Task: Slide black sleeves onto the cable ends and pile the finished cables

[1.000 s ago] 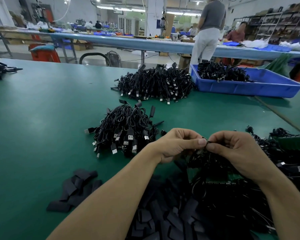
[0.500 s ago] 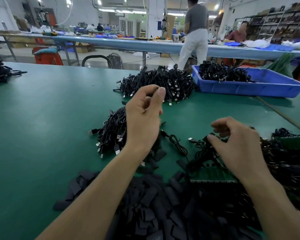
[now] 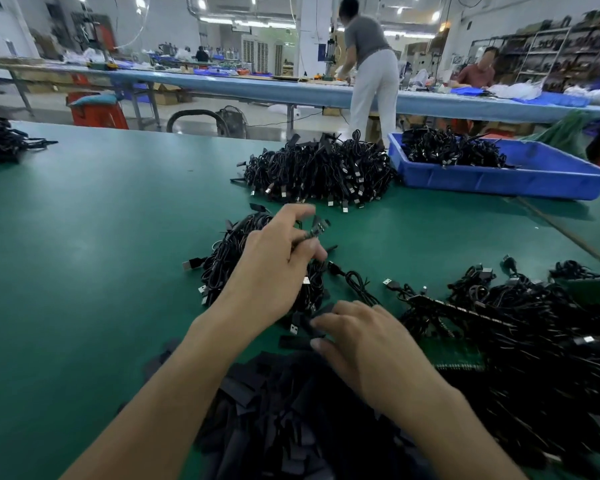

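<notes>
While a sprawling tangle of cables [image 3: 520,327] right of the right hand [image 3: 364,344], apparently unsleeved, and a wide heap of black sleeves [image 3: 278,417] beneath that hand suggest much work is left, two piles of finished cables already sit on the table [image 3: 84,271]: a large pile [image 3: 319,171] well beyond the left hand [image 3: 274,268] and a smaller pile [image 3: 227,258] directly under it. The left hand grips one cable [image 3: 316,232], its dark end poking past the fingers. The right hand lies open, fingers flat on loose sleeves. Half a second ago the left hand was lifted higher and the right hovered over the tangle.
</notes>
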`<state>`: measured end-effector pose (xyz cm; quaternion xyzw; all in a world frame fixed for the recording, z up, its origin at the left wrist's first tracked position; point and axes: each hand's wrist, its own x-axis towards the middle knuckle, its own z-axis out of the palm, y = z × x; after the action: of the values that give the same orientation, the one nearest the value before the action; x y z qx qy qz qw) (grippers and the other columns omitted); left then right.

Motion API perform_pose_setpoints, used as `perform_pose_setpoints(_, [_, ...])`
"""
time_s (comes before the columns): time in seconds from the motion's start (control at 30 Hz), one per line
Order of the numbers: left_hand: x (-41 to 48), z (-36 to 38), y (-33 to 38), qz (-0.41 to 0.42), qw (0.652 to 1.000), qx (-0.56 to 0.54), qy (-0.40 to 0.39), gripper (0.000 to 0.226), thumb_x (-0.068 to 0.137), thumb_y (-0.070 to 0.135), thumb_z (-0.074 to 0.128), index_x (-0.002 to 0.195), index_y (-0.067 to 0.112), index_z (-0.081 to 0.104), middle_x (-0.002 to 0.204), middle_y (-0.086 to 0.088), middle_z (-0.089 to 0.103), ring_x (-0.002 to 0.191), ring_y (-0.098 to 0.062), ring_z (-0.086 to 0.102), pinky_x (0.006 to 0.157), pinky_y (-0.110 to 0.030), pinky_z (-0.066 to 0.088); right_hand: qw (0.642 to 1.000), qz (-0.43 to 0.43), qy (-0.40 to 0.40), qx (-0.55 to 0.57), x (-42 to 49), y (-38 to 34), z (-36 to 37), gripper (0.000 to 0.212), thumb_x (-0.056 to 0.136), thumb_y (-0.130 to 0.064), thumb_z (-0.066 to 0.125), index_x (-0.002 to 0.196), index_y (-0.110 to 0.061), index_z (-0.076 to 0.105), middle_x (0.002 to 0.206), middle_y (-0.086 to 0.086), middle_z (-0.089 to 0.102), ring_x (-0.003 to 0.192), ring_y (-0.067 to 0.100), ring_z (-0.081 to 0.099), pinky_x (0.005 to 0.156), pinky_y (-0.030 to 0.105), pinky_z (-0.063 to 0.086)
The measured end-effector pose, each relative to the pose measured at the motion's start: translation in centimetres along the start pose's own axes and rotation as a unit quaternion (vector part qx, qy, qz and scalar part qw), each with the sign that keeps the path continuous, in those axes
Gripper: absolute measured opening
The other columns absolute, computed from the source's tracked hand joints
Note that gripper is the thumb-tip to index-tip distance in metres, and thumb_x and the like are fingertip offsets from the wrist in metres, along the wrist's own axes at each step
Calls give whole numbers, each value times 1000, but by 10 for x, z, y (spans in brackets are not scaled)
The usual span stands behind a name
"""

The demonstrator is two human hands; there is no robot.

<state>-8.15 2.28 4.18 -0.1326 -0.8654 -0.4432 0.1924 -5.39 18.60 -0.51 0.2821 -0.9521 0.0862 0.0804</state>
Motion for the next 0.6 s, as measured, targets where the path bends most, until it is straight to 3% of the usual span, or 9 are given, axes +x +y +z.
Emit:
perform_pose_setpoints(0.07, [-1, -1, -3, -8, 1000, -2, -21, 19, 100, 17, 59, 103, 35, 55, 81, 17, 73, 64, -1, 65, 62, -11, 47, 1000, 15, -8, 10, 3, -3, 10, 38, 102, -49, 43, 133, -33, 58, 122, -8, 57, 119, 16, 51, 98, 31, 38])
perform_pose_setpoints(0.13, [-1, -2, -6, -1, 1000, 0, -23, 22, 96, 19, 65, 92, 40, 58, 79, 12, 73, 64, -1, 67, 62, -9, 47, 999, 23, -27, 25, 5, -3, 17, 40, 102, -50, 45, 138, -36, 56, 122, -8, 53, 121, 17, 48, 98, 31, 37])
perform_pose_setpoints(0.3, [-2, 0, -9, -3, 1000, -4, -14, 13, 95, 31, 67, 102, 40, 73, 78, 12, 68, 69, -1, 63, 62, -11, 47, 998, 8, -33, 52, 3, 0, 18, 32, 101, -46, 50, 131, -42, 61, 113, -12, 50, 112, 13, 48, 91, 28, 39])
perform_pose_setpoints(0.47, [-3, 3, -10, -13, 1000, 17, -8, 16, 94, 43, 63, 108, 47, 70, 79, 23, 66, 74, 4, 61, 68, -25, 50, 999, 0, 2, 36, -1, -1, 15, 29, 106, -38, 39, 112, -29, 65, 109, -9, 55, 101, 14, 54, 87, 28, 45])
perform_pose_setpoints(0.6, [-4, 3, -10, -10, 1000, 19, -4, 19, 96, 39, 63, 112, 44, 71, 85, 28, 65, 76, 8, 59, 72, -21, 45, 986, 64, 44, 146, 1, 3, -1, 14, 99, -29, 53, 90, -25, 63, 91, -11, 61, 80, 10, 60, 74, 31, 54])
